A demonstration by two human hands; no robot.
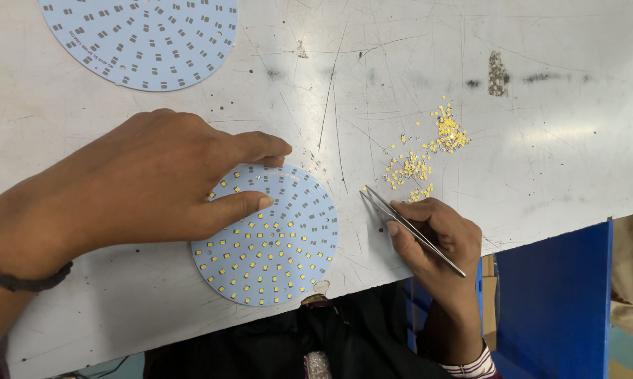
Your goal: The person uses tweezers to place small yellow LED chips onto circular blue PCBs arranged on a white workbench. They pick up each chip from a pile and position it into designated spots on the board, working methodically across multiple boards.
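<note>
While the scratched white table (541, 140) is spread with parts, a round pale-blue board (274, 245), partly filled with small yellow chips, is pinned near the front edge by the left hand (141, 186), fingers spread flat on it. Metal tweezers (411, 228) are pinched in the right hand (435, 242), tips narrow and seemingly empty. Placing appears under way; a chip from the loose pile (428, 151) would be needed next. A second, unfilled board (144, 38) is cropped above.

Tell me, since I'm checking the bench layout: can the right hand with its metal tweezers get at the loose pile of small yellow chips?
Probably yes. The right hand holds the metal tweezers just beside the loose yellow chips, with only bare scratched white tabletop between them.
</note>
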